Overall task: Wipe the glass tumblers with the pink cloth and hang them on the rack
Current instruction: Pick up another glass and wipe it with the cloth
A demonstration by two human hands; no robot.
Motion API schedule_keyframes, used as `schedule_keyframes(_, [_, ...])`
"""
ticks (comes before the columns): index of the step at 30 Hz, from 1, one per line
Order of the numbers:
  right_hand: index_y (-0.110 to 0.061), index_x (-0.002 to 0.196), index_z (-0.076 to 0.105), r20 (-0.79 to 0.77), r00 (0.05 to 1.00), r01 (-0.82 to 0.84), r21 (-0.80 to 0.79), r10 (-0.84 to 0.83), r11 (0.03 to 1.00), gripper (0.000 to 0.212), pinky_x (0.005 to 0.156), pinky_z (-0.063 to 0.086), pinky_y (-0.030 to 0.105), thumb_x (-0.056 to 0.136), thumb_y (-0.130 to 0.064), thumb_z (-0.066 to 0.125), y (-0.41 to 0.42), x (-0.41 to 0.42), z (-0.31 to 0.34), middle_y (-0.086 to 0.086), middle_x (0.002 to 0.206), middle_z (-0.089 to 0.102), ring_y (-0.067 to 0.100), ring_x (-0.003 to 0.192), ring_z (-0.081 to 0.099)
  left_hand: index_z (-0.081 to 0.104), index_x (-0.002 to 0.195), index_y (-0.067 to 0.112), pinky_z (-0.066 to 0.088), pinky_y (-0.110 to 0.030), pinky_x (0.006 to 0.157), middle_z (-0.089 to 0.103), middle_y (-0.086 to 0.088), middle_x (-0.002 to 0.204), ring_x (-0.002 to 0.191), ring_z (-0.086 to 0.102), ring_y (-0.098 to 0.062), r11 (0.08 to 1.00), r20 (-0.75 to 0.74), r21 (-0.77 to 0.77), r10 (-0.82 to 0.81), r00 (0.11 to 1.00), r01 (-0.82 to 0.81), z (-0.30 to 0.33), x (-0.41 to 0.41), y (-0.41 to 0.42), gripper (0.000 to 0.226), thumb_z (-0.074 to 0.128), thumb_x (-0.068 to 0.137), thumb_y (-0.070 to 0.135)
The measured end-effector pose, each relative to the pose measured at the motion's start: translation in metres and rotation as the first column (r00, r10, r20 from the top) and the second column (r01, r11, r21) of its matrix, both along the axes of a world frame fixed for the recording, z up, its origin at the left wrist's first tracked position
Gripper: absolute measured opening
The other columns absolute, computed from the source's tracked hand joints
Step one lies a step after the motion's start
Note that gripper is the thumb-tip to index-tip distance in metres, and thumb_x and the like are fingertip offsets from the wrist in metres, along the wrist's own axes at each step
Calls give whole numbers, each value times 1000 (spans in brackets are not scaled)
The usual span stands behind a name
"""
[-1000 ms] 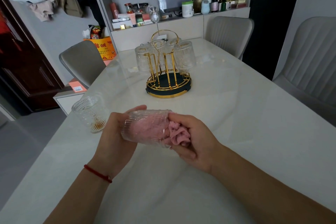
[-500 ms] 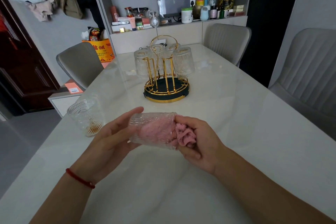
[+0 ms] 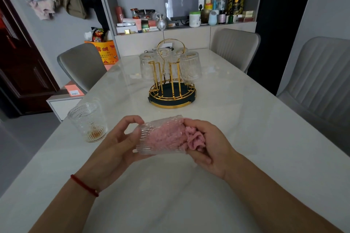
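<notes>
A ribbed glass tumbler (image 3: pixel 159 135) lies on its side above the white table, its base gripped by my left hand (image 3: pixel 115 143). A pink cloth (image 3: pixel 195 139) is stuffed into its mouth, and my right hand (image 3: pixel 208 145) pinches the bunched end. Another tumbler (image 3: pixel 88 122) stands upright at the table's left edge. Further back, a gold rack (image 3: pixel 171 89) on a dark round base carries several tumblers upside down, one at its right (image 3: pixel 190 68) and one at its left (image 3: pixel 147 66).
The white marble table (image 3: pixel 246 128) stretches from me to the far wall. Grey chairs stand at the left (image 3: pixel 81 64), far right (image 3: pixel 234 47) and right (image 3: pixel 318 79). A shelf (image 3: pixel 185 26) with bottles and boxes runs behind the table.
My left hand has turned around the tumbler's base, its fingers now curled over the top. The camera has tilted so the rack sits lower in view. The cloth stays inside the glass.
</notes>
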State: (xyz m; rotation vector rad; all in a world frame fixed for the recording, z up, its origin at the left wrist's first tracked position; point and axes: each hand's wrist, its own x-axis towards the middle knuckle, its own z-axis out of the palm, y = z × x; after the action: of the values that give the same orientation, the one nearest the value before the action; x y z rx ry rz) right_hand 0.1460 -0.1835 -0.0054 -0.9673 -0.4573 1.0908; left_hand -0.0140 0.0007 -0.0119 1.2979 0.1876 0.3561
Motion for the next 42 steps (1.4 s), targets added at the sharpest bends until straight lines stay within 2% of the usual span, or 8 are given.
schedule_keyframes(5, [2, 93, 64, -117, 992, -48, 35, 52, 998, 25, 22, 16, 16, 92, -21, 57, 5, -1, -4, 41, 119, 56, 7, 22, 33, 61, 125, 16, 58, -45, 98, 63, -24, 137, 122, 63, -37, 978, 130, 200, 30, 991, -55, -3, -2, 6, 74, 100, 63, 24])
schedule_keyframes(8, [0, 80, 66, -212, 977, -15, 91, 34, 996, 23, 24, 14, 16, 86, -20, 56, 2, 2, -2, 21, 80, 70, 7, 21, 35, 63, 128, 13, 53, -48, 104, 62, -21, 140, 128, 60, -37, 956, 175, 277, 52, 983, -100, -4, -5, 14, 75, 100, 64, 27])
schedule_keyframes(14, [-1, 83, 70, -454, 875, 317, 274, -169, 908, 28, 40, 53, 17, 98, -17, 53, -9, 22, 24, 14, 73, 73, 12, 48, 67, 53, 141, -4, 60, -46, 93, 66, -21, 134, 116, 68, -34, 980, 174, -46, 199, 964, -194, -6, -7, 23, 87, 93, 74, 34])
schedule_keyframes(19, [-13, 137, 63, -172, 924, 383, 362, -343, 850, 44, 94, 59, 54, 108, -39, 43, -14, 23, 35, 13, 131, 72, 35, 118, 71, 69, 116, 2, 62, -34, 63, 66, -27, 121, 86, 71, -33, 879, 4, -393, 296, 955, -271, 1, 10, -2, 43, 45, 106, 35])
schedule_keyframes(23, [-20, 127, 63, 169, 853, 458, 211, -494, 864, 33, 65, 45, 26, 110, -37, 41, -4, 3, 29, -12, 84, 77, -3, 61, 66, 75, 115, 3, 62, -34, 61, 68, -26, 111, 81, 73, -30, 873, -58, -380, 308, 950, -307, 2, 9, -5, 52, 39, 110, 40])
schedule_keyframes(31, [-41, 137, 61, 353, 821, 438, 116, -449, 891, 37, 96, 59, 40, 108, -52, 42, 23, -38, 5, -5, 125, 74, 14, 112, 73, 65, 119, 2, 65, -37, 67, 76, -23, 98, 81, 76, -30, 884, -96, -293, 352, 931, -365, 7, 16, -18, 51, 41, 108, 45])
schedule_keyframes(38, [-25, 141, 60, 138, 953, 230, 246, -269, 942, 35, 69, 58, 26, 107, -26, 52, 27, -35, 2, -1, 103, 74, 7, 85, 69, 73, 105, 1, 62, -37, 63, 76, -21, 92, 76, 76, -27, 879, -125, -212, 408, 904, -426, 8, 19, -21, 54, 38, 110, 43])
schedule_keyframes(42, [-11, 146, 57, -67, 997, -23, 358, 50, 933, 81, 115, 35, 43, 66, -17, 70, 22, -35, -2, 19, 138, 60, 41, 119, 50, 71, 111, 1, 59, -45, 83, 79, -18, 98, 87, 78, -29, 859, -130, -110, 487, 864, -500, 8, 20, -27, 50, 40, 111, 40])
